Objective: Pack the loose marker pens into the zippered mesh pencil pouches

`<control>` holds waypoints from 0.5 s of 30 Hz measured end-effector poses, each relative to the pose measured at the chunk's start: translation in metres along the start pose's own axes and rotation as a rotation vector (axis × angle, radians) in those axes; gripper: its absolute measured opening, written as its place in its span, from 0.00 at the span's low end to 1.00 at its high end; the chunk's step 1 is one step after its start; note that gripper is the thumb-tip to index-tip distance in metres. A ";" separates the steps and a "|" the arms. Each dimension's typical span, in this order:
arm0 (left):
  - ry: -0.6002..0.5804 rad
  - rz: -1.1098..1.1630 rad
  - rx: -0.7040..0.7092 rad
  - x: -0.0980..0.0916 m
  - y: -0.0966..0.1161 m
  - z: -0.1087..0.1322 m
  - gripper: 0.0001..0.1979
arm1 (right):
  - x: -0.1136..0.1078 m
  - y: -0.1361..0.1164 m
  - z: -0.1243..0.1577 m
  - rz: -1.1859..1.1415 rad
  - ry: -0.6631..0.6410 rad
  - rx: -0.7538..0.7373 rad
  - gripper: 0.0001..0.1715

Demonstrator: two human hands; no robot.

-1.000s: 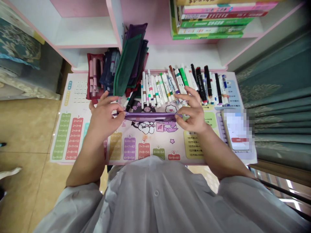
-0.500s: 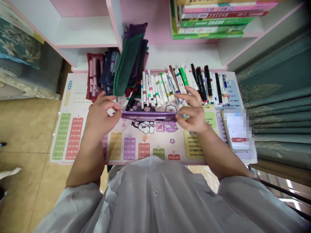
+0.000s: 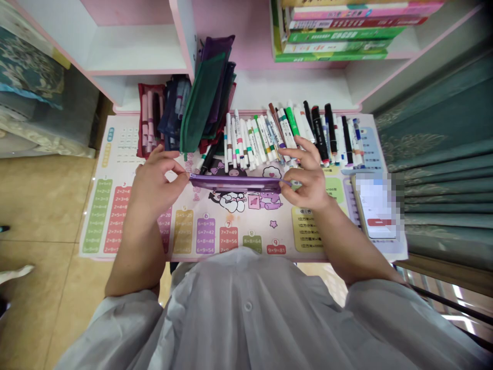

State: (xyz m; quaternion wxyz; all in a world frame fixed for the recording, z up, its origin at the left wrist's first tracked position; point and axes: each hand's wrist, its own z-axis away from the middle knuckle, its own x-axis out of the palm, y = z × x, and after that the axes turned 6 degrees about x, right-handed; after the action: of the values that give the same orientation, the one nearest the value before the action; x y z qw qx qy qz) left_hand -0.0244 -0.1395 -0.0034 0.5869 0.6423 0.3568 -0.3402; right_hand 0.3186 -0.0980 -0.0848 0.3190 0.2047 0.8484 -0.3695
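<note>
A narrow purple mesh pencil pouch [image 3: 236, 183] is stretched level between my two hands, its zipper edge up. At its left end, my left hand [image 3: 156, 177] pinches the zipper pull between thumb and forefinger. My right hand [image 3: 306, 177] grips the tab at the right end with thumb and index finger, its other fingers raised. What the pouch holds is hard to make out through the mesh. Just beyond it lies a row of markers [image 3: 252, 141], mostly white with coloured bands. A dark marker [image 3: 210, 159] rests slantwise close past the pouch's left half.
Green mesh pouches [image 3: 200, 103] lean with purple ones against the shelf divider. Beside them stand a blue pouch [image 3: 175, 113] and a red pouch [image 3: 148, 121] holding pens. A phone [image 3: 375, 208] lies at right. Books [image 3: 339, 36] are stacked on the shelf; a curtain [image 3: 442, 154] hangs at right.
My left hand has shifted slightly left, with the pinched zipper pull now at the pouch's left end. My right hand keeps its grip in nearly the same spot.
</note>
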 end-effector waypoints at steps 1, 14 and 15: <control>-0.002 0.000 0.002 0.000 0.000 0.000 0.05 | 0.000 0.000 0.000 -0.006 0.007 -0.012 0.14; 0.011 0.054 0.007 -0.003 -0.007 -0.001 0.06 | 0.001 -0.003 -0.002 -0.044 0.037 -0.060 0.12; -0.002 0.042 0.008 -0.003 -0.007 -0.001 0.06 | 0.002 -0.003 -0.002 -0.046 0.036 -0.060 0.12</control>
State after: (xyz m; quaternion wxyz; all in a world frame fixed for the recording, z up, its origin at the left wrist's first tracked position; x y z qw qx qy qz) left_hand -0.0320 -0.1381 -0.0041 0.5918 0.6514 0.3413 -0.3300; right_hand 0.3150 -0.0979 -0.0835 0.3009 0.1824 0.8692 -0.3475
